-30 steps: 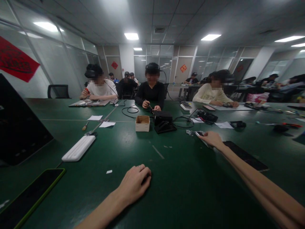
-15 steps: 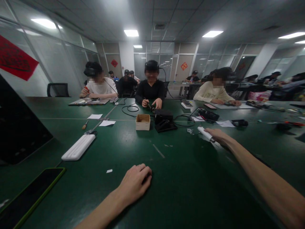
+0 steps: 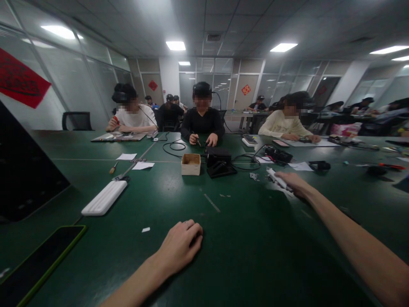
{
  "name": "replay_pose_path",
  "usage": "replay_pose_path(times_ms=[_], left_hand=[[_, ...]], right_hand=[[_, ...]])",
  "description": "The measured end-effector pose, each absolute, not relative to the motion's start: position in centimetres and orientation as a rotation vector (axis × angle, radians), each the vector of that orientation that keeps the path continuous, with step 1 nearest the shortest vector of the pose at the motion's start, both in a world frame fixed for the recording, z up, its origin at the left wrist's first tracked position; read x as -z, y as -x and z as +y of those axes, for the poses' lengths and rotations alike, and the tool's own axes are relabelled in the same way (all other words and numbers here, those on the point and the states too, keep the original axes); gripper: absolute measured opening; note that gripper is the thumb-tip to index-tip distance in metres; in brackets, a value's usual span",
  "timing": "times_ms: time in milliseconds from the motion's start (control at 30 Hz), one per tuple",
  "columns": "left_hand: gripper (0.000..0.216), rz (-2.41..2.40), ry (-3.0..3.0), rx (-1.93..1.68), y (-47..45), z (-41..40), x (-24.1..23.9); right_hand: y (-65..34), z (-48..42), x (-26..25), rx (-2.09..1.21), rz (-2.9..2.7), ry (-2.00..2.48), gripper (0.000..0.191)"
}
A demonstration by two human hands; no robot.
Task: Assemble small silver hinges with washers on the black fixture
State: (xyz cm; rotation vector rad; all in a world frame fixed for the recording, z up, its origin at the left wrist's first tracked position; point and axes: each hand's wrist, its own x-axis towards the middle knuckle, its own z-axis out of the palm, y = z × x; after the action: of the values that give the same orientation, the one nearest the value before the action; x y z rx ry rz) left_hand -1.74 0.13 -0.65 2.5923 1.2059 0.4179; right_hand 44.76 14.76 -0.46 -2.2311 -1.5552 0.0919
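My left hand [image 3: 182, 239] rests on the green table [image 3: 230, 256] with its fingers curled in. Nothing shows in it, though the undersides of the fingers are hidden. Just left of it lies a small white scrap [image 3: 145, 230]. Stretched far out to the right, my right hand [image 3: 293, 183] is closed around a long white object [image 3: 277, 178], low over the tabletop. Its exact kind is not clear. Thin clear or silvery bits [image 3: 254, 176] lie near its far end.
A small open box [image 3: 191, 165] stands mid-table beside a black device [image 3: 220, 162] with cables. To the left are a white power strip [image 3: 105, 198], a brush [image 3: 113, 167] and a green-edged phone [image 3: 41, 260]. Several people sit across the table, one in black [image 3: 202, 121] directly opposite.
The white object in my right hand has tilted and shifted slightly. My left hand stays where it was. Across the table, the hands of the person in black have moved a little.
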Motion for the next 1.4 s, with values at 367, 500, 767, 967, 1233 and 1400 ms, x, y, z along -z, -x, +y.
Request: replay_pose_path(times_ms=[367, 500, 767, 967, 1233, 1400], left_hand=[[0.015, 1.218, -2.605, -0.395, 1.6, 0.0, 0.6], [0.015, 1.215, -2.598, -0.397, 1.6, 0.0, 0.5], [0.014, 1.206, -2.605, -0.414, 1.7, 0.1, 0.6], [0.013, 1.215, -2.600, -0.391, 1.6, 0.0, 0.6], [0.016, 1.212, -2.600, -0.386, 1.6, 0.1, 0.6], [0.015, 1.226, -2.602, -0.371, 1.6, 0.1, 0.5]], right_hand=[[-43.4, 13.8, 1.6, 0.210, -1.740, 2.255, 0.031], [-43.2, 13.7, 1.4, 0.262, -1.795, 2.209, 0.029], [-43.1, 13.3, 1.0, 0.299, -1.799, 2.190, 0.027], [-43.2, 12.8, 1.2, 0.273, -1.792, 2.189, 0.027], [-43.5, 13.0, 2.6, 0.220, -1.818, 2.202, 0.030], [-43.6, 13.1, 2.6, 0.191, -1.805, 2.201, 0.031]])
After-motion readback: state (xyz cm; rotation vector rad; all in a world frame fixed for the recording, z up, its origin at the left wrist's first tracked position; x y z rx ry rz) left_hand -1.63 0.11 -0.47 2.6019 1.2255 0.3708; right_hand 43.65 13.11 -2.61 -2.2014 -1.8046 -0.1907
